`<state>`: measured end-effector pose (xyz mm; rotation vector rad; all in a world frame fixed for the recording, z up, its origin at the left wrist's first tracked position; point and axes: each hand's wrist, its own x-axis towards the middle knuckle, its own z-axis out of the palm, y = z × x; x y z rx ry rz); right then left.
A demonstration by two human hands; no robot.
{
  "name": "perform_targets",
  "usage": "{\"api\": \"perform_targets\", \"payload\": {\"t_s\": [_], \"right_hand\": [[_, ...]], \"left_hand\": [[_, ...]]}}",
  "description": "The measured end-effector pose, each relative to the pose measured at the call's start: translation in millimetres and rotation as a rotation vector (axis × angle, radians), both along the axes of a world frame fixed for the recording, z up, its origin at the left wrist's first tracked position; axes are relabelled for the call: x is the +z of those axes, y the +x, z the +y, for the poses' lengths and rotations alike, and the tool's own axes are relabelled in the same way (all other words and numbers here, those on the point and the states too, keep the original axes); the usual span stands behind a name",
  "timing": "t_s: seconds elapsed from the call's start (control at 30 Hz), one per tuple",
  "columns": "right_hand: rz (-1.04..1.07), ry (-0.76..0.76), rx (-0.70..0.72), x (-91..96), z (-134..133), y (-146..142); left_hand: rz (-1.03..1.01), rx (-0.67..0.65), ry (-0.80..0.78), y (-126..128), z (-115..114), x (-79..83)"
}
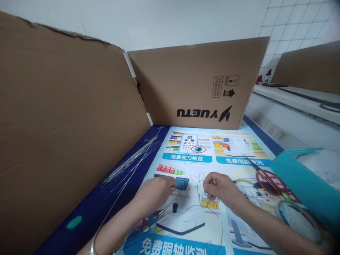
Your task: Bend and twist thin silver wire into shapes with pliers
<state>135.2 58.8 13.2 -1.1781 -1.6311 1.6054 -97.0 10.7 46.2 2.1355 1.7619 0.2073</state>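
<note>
Above a printed poster sheet (196, 212) covering the table, both my hands work near a thin bent wire (199, 187) with several loops. My right hand (219, 187) is closed in a pinch on this wire at its right side. To the left, my left hand (159, 189) is closed with fingers pressed together; whatever it may hold is hidden or too fine to make out. A loose strand of wire (221, 226) curves down the sheet below my right hand. Another small wire piece (195, 163) lies farther back, faint against the print.
A bundle of thin straight wires (132, 159) lies at the left on dark blue cloth. Red-handled scissors (268, 182), a teal container (294, 166) and a wire coil (297, 216) are at the right. Cardboard panels (196, 81) stand along the left and back.
</note>
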Motion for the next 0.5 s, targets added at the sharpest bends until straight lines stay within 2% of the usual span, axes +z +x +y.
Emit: {"api": "perform_targets", "payload": {"t_s": [0.13,0.23,0.5], "right_hand": [[-0.067,0.023,0.024,-2.1,1,0],[-0.077,0.037,0.03,-2.4,1,-1],[-0.078,0.04,0.045,-6.0,4,2]], "left_hand": [[0.165,-0.026,0.037,3,-3,-17.8],[0.258,-0.058,0.077,12,3,-28.5],[0.321,-0.176,0.106,28,23,-38.8]]}}
